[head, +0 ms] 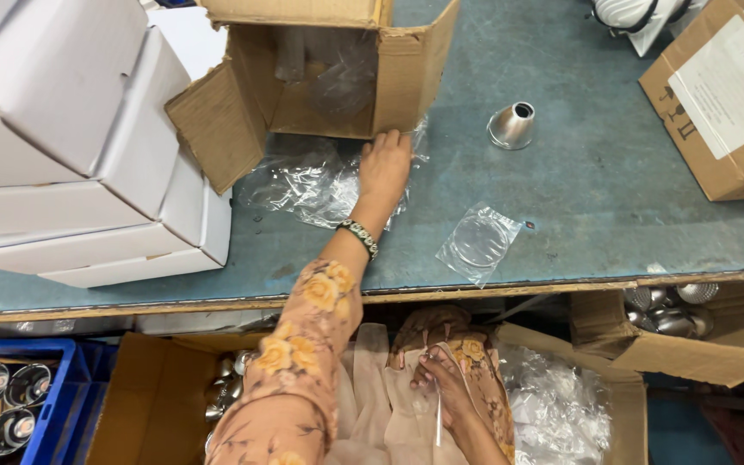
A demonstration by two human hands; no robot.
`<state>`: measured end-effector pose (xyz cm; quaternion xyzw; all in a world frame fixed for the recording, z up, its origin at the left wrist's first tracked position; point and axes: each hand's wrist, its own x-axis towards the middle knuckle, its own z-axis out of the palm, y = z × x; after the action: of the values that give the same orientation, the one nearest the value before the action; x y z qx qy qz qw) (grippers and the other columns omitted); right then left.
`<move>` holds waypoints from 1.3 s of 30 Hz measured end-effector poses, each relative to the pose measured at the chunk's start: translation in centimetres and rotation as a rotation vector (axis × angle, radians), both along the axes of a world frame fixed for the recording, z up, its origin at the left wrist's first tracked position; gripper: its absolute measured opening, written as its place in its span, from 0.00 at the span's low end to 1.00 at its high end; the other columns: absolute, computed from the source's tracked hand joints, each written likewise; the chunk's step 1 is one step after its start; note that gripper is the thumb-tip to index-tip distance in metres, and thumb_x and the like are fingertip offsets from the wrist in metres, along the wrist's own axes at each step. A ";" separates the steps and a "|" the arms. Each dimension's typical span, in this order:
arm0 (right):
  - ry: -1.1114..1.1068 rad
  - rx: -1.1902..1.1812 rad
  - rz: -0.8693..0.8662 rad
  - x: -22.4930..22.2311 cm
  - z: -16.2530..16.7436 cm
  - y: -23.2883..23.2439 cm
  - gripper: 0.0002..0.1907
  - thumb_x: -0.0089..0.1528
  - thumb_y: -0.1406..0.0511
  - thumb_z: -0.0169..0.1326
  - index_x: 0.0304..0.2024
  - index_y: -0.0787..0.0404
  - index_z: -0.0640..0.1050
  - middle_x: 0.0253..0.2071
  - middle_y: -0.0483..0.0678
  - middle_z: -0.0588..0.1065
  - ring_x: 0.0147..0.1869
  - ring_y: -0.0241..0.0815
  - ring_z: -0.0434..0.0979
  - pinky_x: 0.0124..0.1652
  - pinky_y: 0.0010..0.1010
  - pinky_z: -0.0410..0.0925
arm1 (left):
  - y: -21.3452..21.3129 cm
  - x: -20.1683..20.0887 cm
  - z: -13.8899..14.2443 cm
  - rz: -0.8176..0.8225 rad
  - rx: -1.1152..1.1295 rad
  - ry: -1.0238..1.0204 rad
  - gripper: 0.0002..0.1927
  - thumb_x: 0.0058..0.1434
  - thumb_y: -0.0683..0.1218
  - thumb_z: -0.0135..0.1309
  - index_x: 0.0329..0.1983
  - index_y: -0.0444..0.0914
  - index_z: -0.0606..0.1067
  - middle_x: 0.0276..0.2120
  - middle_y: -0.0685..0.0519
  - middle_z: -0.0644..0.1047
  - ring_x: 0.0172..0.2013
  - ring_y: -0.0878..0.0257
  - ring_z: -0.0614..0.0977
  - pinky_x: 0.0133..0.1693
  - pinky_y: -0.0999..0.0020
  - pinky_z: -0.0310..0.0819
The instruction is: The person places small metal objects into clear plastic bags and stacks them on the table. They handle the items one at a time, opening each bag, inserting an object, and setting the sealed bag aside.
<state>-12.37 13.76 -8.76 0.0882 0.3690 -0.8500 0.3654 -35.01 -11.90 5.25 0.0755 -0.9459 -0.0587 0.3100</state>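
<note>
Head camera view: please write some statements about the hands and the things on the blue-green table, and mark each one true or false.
1. The left hand reaches to the open brown cardboard box. True.
2. The silver metal cone lies inside that box. False: it stands on the blue-green table.
3. The right hand is on the table. False: it is below the table edge, in the lap.
4. White cardboard boxes are stacked at left. True.

Left hand (385, 168) stretched forward, fingers flat, right hand (443, 379) low, curled.
</note>
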 end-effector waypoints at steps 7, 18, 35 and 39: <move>-0.003 0.216 0.044 0.2 0.6 -0.1 0.14 0.59 0.72 0.53 0.48 0.59 0.75 0.31 0.46 0.73 0.31 0.39 0.76 0.33 0.29 0.70 | -0.6 3.6 1.0 -0.175 0.771 0.165 0.08 0.74 0.47 0.48 0.47 0.38 0.70 0.39 0.52 0.83 0.37 0.53 0.83 0.36 0.61 0.74; 0.116 0.270 0.181 0.3 -0.5 -0.4 0.11 0.63 0.67 0.55 0.48 0.64 0.76 0.32 0.45 0.75 0.29 0.34 0.73 0.25 0.23 0.63 | -2.0 10.7 0.7 -0.418 1.900 0.023 0.09 0.74 0.48 0.36 0.51 0.39 0.63 0.50 0.43 0.81 0.43 0.52 0.87 0.36 0.60 0.85; 0.428 0.192 -0.188 -1.6 7.3 1.8 0.10 0.63 0.64 0.61 0.41 0.63 0.78 0.34 0.48 0.78 0.28 0.34 0.72 0.28 0.22 0.66 | 6.2 26.6 -0.2 -0.551 1.548 -0.160 0.04 0.72 0.39 0.48 0.48 0.34 0.69 0.38 0.51 0.78 0.33 0.71 0.77 0.29 0.74 0.78; 0.398 0.201 -0.223 -1.2 7.4 2.0 0.09 0.63 0.64 0.62 0.41 0.63 0.78 0.33 0.48 0.77 0.27 0.34 0.72 0.26 0.22 0.64 | 6.0 27.3 0.1 -0.577 1.676 -0.216 0.07 0.71 0.40 0.49 0.48 0.35 0.75 0.40 0.54 0.79 0.36 0.73 0.79 0.33 0.77 0.77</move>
<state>-13.58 15.75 -1.38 -0.0051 0.5045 -0.8447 0.1788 -7.72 -5.88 5.32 0.0414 -0.5986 -0.7992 0.0355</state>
